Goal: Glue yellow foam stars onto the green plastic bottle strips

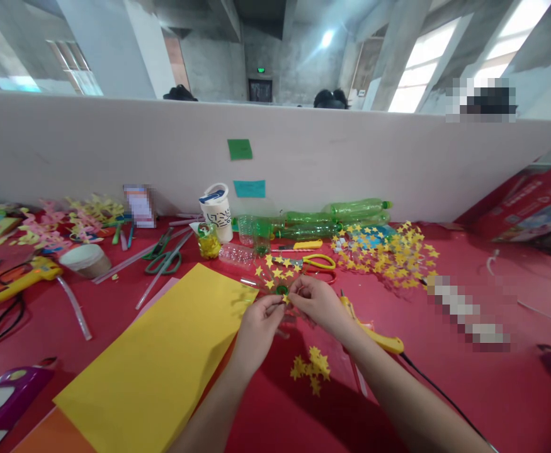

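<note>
Close together over the red table, my left hand and my right hand both have their fingers pinched. Between the fingertips of the two hands is a small yellow star. Just behind them, a spray of yellow stars on clear strips fans out around a green ring. Part of this piece is hidden by my fingers. Below my hands lies a small pile of loose yellow stars. Scissors with yellow handles rest beyond my right hand.
Yellow paper lies at left. A yellow-handled corded tool sits beside my right forearm. Green plastic bottles, a white cup and a large star bunch stand behind. A glue gun is far left.
</note>
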`<action>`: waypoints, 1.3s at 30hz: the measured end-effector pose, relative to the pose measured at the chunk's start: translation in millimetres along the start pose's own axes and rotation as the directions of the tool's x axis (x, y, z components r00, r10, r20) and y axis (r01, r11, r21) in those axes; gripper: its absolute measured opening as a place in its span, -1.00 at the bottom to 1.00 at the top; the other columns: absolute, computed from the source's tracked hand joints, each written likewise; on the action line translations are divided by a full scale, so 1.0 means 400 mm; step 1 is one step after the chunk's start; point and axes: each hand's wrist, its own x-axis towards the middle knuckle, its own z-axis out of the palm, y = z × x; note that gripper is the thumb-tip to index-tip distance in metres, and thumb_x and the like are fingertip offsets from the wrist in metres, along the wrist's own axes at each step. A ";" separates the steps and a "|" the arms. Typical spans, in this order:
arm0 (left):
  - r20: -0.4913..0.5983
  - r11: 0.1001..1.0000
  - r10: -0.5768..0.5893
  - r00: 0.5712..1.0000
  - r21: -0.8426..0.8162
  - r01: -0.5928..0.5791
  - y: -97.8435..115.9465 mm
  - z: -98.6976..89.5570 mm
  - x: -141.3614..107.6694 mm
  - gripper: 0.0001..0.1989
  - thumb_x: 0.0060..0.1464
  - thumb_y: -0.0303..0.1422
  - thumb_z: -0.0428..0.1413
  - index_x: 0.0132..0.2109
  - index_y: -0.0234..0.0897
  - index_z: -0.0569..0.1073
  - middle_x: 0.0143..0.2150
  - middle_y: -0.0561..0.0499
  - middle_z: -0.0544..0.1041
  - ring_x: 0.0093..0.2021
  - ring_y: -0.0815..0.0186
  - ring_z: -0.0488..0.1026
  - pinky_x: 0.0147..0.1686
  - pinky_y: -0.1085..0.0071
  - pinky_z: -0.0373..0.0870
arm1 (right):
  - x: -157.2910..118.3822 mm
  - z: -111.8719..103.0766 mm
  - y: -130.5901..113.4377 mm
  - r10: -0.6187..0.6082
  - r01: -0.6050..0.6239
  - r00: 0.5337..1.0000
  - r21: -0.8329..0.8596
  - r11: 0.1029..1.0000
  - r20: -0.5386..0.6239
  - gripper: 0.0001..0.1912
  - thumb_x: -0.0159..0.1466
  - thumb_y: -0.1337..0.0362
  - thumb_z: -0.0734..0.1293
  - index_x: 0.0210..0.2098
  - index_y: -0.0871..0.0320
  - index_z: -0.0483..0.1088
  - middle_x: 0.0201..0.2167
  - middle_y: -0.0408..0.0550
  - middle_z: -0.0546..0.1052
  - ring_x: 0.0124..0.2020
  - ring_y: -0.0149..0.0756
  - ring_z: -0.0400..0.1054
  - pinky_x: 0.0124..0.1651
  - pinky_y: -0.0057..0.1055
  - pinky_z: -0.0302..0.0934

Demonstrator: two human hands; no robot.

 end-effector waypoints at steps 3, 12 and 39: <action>-0.010 1.000 -0.003 1.000 0.002 0.003 0.000 0.000 0.001 -0.71 -0.01 -0.31 0.06 -0.14 -0.36 0.44 -0.30 -0.06 0.52 -0.32 0.25 0.46 -0.53 0.38 0.50 | -0.009 -0.008 -0.006 -0.065 0.056 0.995 -0.125 0.991 -0.072 -0.96 0.11 0.36 0.24 -0.46 0.13 0.24 -0.71 -0.32 0.30 -0.73 -0.52 0.15 -0.62 -0.60 -0.01; 0.022 0.999 -0.003 1.000 -0.050 0.004 -0.002 0.000 -0.001 -0.71 0.01 -0.36 0.02 -0.10 -0.34 0.43 -0.29 -0.07 0.54 -0.34 0.26 0.49 -0.52 0.42 0.46 | -0.071 -0.001 0.040 -0.468 0.397 0.882 -0.618 0.679 0.051 -0.77 0.25 0.35 0.18 -0.16 0.07 0.39 -0.42 -0.13 0.55 -0.46 -0.39 0.38 -0.43 -0.52 0.02; -0.035 0.999 0.043 0.998 0.034 -0.042 -0.001 -0.014 -0.010 -0.62 0.01 -0.25 0.04 -0.03 -0.33 0.32 -0.22 -0.11 0.50 -0.31 0.23 0.50 -0.49 0.38 0.47 | -0.075 -0.026 0.057 -0.363 0.195 0.923 -0.665 0.721 -0.123 -0.74 0.28 0.24 0.13 -0.09 0.10 0.33 -0.49 -0.10 0.55 -0.51 -0.31 0.42 -0.48 -0.52 0.02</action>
